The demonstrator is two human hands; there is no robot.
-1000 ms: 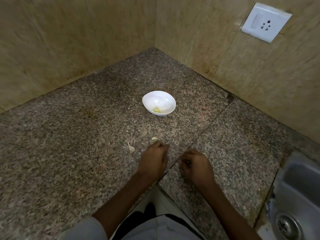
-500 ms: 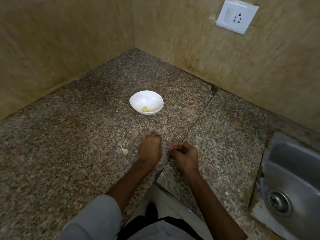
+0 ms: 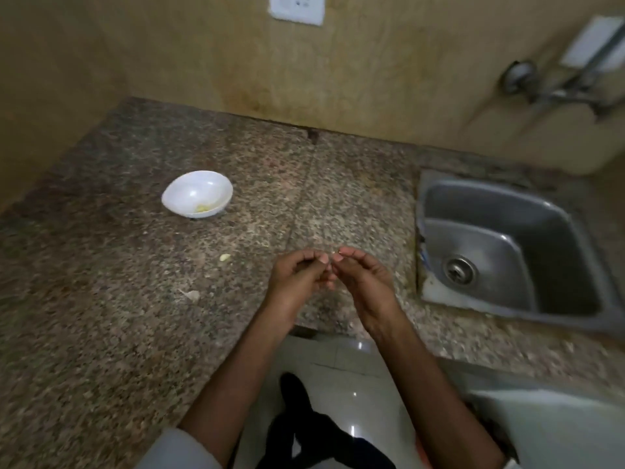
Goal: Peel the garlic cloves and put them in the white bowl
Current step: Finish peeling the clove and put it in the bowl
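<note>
**Loose clove sits 9 o'clock of the left hand**

Both hands hover over the bench (image 3: 118, 265). The left hand (image 3: 297, 279) and right hand (image 3: 363, 282) are curled, with fingertips (image 3: 323, 258) meeting tip to tip. If they pinch anything, it's too small for us to tell.

One garlic clove (image 3: 225, 257) lies on the bench at 9 o'clock from the left hand, near but apart. Its long axis runs roughly 3-to-9. The left hand is nearer.

The white bowl (image 3: 192, 191) is at 10 o'clock, beyond the clove, with peeled garlic (image 3: 203, 208) inside. A peel scrap (image 3: 191, 294) lies at 8 o'clock. We judge the next reach goes leftward.
</note>
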